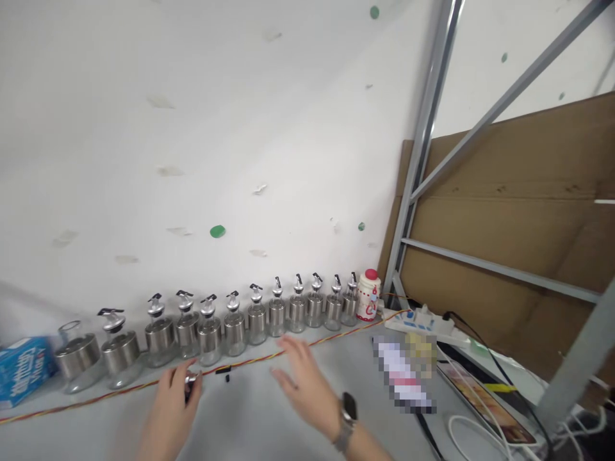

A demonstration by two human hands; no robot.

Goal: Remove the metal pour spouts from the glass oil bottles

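Low over the grey table, my left hand (173, 398) is closed around a small silver and black pourer top (190, 381), mostly hidden by the fingers. My right hand (305, 383), with a watch (346, 413) on its wrist, hovers open, thumb and fingers apart and nothing in them. Behind both hands runs a row of glass oil bottles with steel sleeves, among them one bottle (210, 336) with a silver and black pourer. The leftmost bottle (78, 355) has a bare glass neck. A small black piece (223, 370) lies between my hands.
A twisted red and yellow wire (96, 398) crosses the table in front of the bottles. At the left lies a blue box (29, 371). To the right are a white flask (369, 296) with a red lid, a power strip (423, 323), a phone (485, 400), cables and a metal frame (416, 173).
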